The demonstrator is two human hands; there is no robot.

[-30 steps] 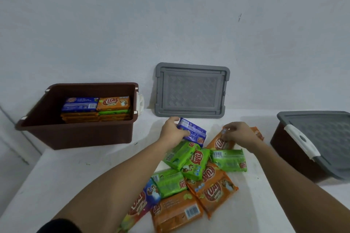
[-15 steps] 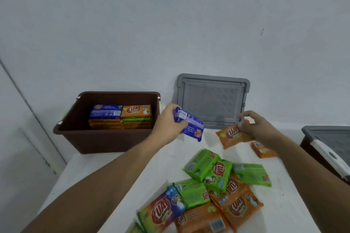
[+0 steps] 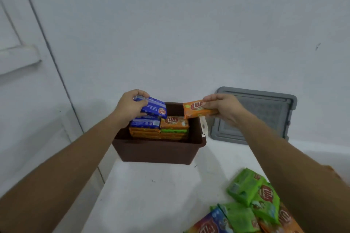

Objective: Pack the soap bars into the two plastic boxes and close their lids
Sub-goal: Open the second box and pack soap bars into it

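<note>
L grip [image 3: 130, 109]: blue bar [image 3: 155, 108]; R grip [image 3: 226, 108]: orange bar [image 3: 194, 110]

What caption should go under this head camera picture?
Left hand holds a blue soap bar, right hand an orange soap bar, over the brown box.

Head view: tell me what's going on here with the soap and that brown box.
Someone is packing soap bars into the open brown box. The left hand holds a blue soap bar over the left stack inside, and the right hand holds an orange bar above the box's right rim. Two stacks already sit in it. The grey lid stands against the wall, off the box. Loose bars wait on the table.
</note>
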